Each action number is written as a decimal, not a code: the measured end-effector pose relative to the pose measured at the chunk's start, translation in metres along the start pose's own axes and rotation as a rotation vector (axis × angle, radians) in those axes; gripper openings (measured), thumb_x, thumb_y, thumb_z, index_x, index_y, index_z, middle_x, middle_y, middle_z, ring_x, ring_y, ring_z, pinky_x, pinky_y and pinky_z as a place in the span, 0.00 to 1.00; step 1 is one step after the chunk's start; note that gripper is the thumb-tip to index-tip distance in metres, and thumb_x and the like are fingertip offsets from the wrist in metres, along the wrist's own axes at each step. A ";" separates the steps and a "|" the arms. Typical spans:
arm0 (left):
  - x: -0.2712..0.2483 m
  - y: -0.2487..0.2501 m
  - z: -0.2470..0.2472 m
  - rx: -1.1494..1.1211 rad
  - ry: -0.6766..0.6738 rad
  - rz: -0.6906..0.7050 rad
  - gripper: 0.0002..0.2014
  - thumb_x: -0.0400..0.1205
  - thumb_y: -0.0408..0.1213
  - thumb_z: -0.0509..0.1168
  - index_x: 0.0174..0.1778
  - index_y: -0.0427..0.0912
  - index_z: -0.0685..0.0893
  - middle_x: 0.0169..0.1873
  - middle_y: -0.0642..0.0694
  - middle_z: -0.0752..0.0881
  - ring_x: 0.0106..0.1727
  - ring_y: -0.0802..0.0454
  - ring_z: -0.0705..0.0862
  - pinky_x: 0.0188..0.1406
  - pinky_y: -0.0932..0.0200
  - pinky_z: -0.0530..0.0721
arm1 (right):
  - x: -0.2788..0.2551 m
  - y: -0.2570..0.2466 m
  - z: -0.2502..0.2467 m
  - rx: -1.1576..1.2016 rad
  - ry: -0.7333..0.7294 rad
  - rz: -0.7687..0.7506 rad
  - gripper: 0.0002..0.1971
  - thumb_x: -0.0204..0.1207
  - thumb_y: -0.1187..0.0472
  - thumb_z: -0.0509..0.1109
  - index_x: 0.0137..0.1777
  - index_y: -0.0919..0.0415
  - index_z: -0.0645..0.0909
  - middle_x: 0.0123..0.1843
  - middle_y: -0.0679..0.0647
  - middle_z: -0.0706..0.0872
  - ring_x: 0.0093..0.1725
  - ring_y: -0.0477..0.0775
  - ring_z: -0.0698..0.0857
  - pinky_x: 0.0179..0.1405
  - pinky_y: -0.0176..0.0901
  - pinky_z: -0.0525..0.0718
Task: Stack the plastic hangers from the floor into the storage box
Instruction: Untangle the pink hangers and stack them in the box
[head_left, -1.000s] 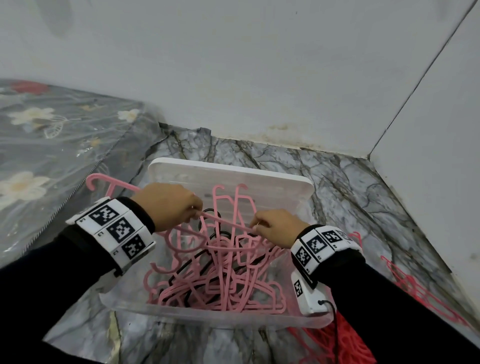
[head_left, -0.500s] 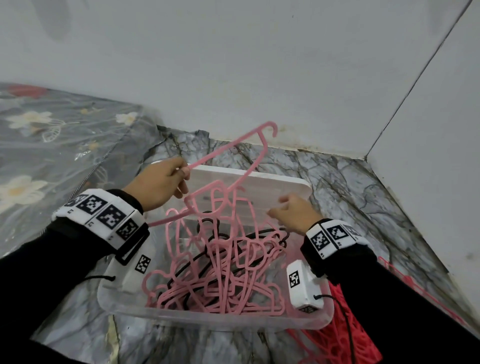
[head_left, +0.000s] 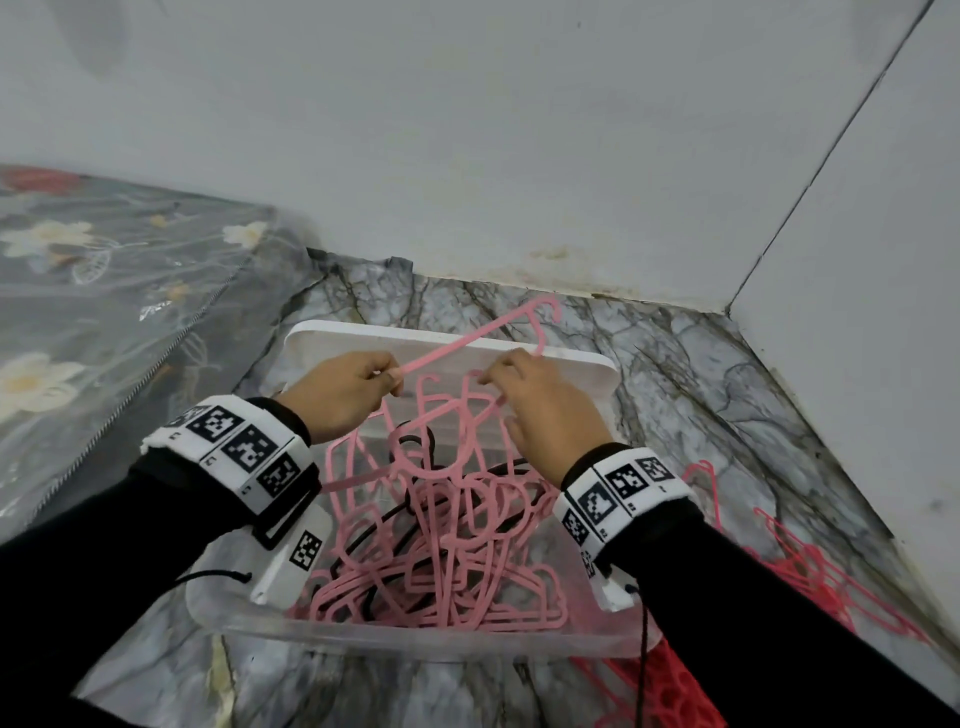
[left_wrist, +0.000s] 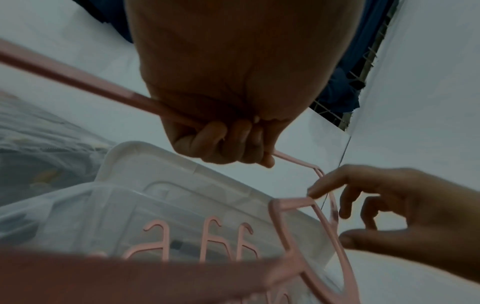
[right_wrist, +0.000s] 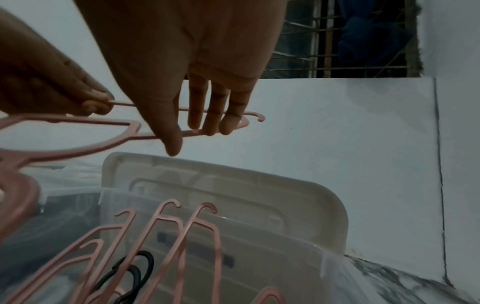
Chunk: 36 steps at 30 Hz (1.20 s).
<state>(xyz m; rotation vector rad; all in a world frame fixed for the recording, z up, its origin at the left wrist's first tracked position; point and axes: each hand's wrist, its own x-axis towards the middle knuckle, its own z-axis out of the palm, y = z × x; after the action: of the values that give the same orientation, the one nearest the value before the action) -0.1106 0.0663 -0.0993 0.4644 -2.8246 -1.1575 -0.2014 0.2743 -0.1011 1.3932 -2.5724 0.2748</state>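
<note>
A clear storage box (head_left: 415, 642) sits on the marble floor with several pink hangers (head_left: 441, 545) and a black one (head_left: 415, 447) piled inside. My left hand (head_left: 382, 376) grips the bar of one pink hanger (head_left: 467, 343) above the box, its hook pointing to the far right over the lid. In the left wrist view my left hand's fingers (left_wrist: 221, 144) curl round that bar. My right hand (head_left: 493, 384) touches the hanger's neck, and the right wrist view shows its fingers (right_wrist: 207, 115) straight.
The white lid (head_left: 582, 369) leans behind the box. Several red hangers (head_left: 810, 571) lie on the floor to the right, and a red mesh item (head_left: 675, 691) lies near the box's front right corner. A floral mattress (head_left: 104, 312) lies left; walls meet behind.
My left hand lifted one pink hanger out of the pile, then brought it lower over the box. My right hand let go, then came back up to touch the hanger's neck.
</note>
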 end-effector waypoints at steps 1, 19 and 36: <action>0.000 0.000 0.001 -0.014 -0.026 -0.016 0.15 0.88 0.40 0.55 0.37 0.47 0.80 0.29 0.46 0.75 0.31 0.49 0.72 0.33 0.59 0.72 | 0.000 -0.001 0.001 -0.045 -0.047 -0.033 0.22 0.73 0.73 0.68 0.64 0.54 0.76 0.65 0.50 0.76 0.63 0.52 0.76 0.48 0.41 0.78; -0.025 0.015 0.002 -0.115 -0.152 0.147 0.30 0.80 0.66 0.44 0.64 0.56 0.83 0.61 0.56 0.84 0.61 0.61 0.82 0.66 0.57 0.77 | 0.002 0.027 -0.008 0.007 -0.050 -0.010 0.12 0.86 0.54 0.57 0.54 0.58 0.81 0.49 0.52 0.84 0.49 0.50 0.73 0.48 0.46 0.76; -0.010 0.009 -0.010 0.243 0.129 0.198 0.11 0.87 0.37 0.56 0.56 0.45 0.83 0.40 0.59 0.87 0.45 0.60 0.87 0.50 0.52 0.85 | -0.008 0.065 0.062 0.011 -0.587 0.480 0.14 0.80 0.69 0.60 0.62 0.69 0.82 0.62 0.66 0.85 0.62 0.63 0.83 0.62 0.48 0.79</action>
<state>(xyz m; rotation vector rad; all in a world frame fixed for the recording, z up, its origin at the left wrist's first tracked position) -0.1020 0.0687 -0.0854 0.2511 -2.8305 -0.7273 -0.2572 0.2997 -0.1670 0.9306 -3.3761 -0.0729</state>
